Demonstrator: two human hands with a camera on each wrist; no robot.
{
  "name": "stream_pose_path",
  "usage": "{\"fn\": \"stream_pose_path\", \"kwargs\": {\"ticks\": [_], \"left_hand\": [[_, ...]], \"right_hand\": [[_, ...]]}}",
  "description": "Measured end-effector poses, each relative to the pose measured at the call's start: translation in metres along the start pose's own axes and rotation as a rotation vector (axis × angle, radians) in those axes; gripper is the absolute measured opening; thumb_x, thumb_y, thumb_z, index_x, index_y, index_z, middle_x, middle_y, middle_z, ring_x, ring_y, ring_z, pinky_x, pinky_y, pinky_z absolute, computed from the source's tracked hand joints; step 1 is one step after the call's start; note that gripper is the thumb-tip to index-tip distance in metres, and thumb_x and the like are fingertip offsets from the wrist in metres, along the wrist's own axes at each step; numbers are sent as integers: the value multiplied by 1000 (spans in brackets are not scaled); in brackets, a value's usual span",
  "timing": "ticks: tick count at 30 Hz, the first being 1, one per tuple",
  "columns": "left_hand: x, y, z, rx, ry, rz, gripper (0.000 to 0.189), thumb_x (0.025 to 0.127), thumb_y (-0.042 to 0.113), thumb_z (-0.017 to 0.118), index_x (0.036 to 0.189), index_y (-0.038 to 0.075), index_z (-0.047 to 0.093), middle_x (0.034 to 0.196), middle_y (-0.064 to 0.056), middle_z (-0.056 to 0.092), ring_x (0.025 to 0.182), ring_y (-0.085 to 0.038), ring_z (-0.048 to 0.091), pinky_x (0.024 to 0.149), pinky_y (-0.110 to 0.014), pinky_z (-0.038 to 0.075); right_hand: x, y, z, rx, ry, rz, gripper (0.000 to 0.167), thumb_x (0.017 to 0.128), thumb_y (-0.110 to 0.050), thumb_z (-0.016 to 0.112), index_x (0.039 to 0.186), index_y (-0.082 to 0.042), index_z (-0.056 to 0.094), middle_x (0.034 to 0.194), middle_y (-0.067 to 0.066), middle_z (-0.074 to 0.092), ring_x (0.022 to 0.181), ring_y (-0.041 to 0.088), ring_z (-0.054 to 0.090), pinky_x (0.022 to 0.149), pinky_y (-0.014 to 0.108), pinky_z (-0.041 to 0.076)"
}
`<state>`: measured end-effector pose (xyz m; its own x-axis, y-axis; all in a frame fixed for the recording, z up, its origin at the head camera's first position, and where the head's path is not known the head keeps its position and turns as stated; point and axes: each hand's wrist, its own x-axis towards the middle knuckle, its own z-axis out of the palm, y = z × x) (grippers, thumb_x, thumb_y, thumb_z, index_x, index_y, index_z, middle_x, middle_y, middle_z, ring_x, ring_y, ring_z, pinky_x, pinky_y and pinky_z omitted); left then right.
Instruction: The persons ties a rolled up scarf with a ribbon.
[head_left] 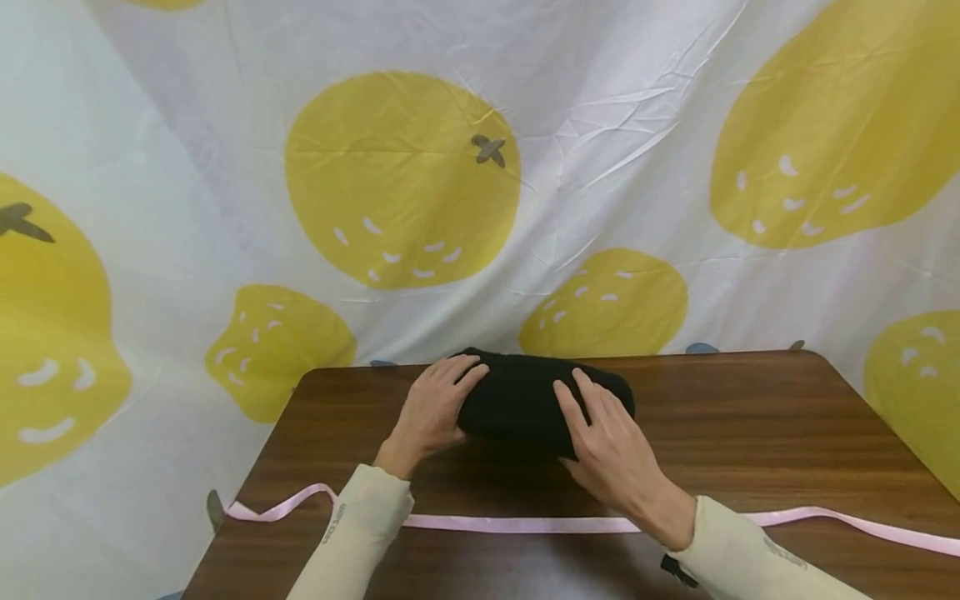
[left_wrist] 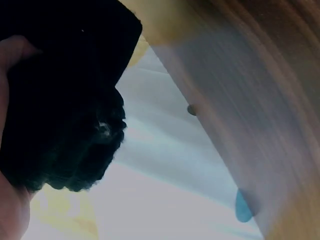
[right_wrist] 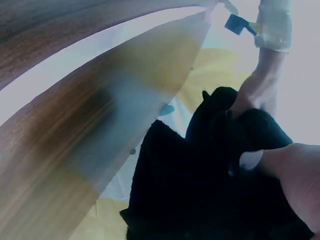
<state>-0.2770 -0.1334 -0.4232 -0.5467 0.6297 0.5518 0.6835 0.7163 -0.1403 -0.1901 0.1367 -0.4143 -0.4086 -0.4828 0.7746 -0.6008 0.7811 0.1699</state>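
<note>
A soft black cloth bundle [head_left: 517,400], folded into a thick oblong, is held above the far part of the table in the head view. My left hand [head_left: 433,408] grips its left end, fingers over the top and thumb low on the near side. Toward the right end, my right hand [head_left: 611,442] holds it with fingers spread across the top. The left wrist view shows the bundle's uneven, ribbed-looking edge [left_wrist: 85,180]. In the right wrist view, the right thumb [right_wrist: 275,162] presses into dark folds, with the left hand [right_wrist: 257,95] beyond.
A pink ribbon [head_left: 517,525] runs across the brown wooden table [head_left: 735,433], passing beneath both forearms and trailing toward the right. Behind the table's far edge hangs a white curtain [head_left: 600,192] printed with yellow fruit.
</note>
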Motion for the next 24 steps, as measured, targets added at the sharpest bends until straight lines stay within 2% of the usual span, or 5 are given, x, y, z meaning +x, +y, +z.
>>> {"fn": "stream_pose_path", "kwargs": {"ticks": [8, 14, 19, 22, 24], "left_hand": [[-8, -14, 0, -158, 92, 13, 89, 49, 17, 92, 131, 10, 58, 135, -7, 58, 125, -27, 55, 105, -41, 44], [-8, -16, -3, -238, 142, 54, 86, 50, 14, 88, 131, 9, 58, 135, -8, 59, 124, -28, 56, 104, -42, 45], [-9, -16, -5, -280, 137, 74, 83, 55, 15, 87, 131, 8, 56, 135, -9, 59, 124, -27, 56, 105, -42, 45], [-9, -16, -5, -296, 139, 90, 83, 56, 17, 88, 132, 8, 55, 135, -10, 58, 123, -27, 56, 105, -42, 45], [-9, -16, -5, -301, 142, 98, 83, 57, 18, 89, 132, 8, 55, 135, -11, 58, 123, -28, 56, 105, -42, 45]], "right_hand": [[2, 8, -13, 233, 6, -56, 108, 56, -19, 95, 143, 12, 37, 141, 36, 40, 119, 42, 53, 90, 48, 51], [7, 19, -14, 293, 103, -186, 67, 87, -37, 63, 130, 14, 52, 136, 36, 46, 116, 42, 53, 105, 36, 37], [11, 21, -13, 234, 155, -201, 64, 88, -51, 57, 120, 4, 60, 134, 30, 53, 122, 50, 46, 102, 64, 29], [11, 21, -14, 251, 108, -138, 66, 86, -59, 55, 121, -3, 59, 141, 28, 48, 135, 52, 35, 99, 78, 22], [9, 21, -15, 258, 60, -102, 67, 86, -62, 53, 121, -5, 57, 146, 27, 44, 137, 50, 35, 100, 78, 25]]}}
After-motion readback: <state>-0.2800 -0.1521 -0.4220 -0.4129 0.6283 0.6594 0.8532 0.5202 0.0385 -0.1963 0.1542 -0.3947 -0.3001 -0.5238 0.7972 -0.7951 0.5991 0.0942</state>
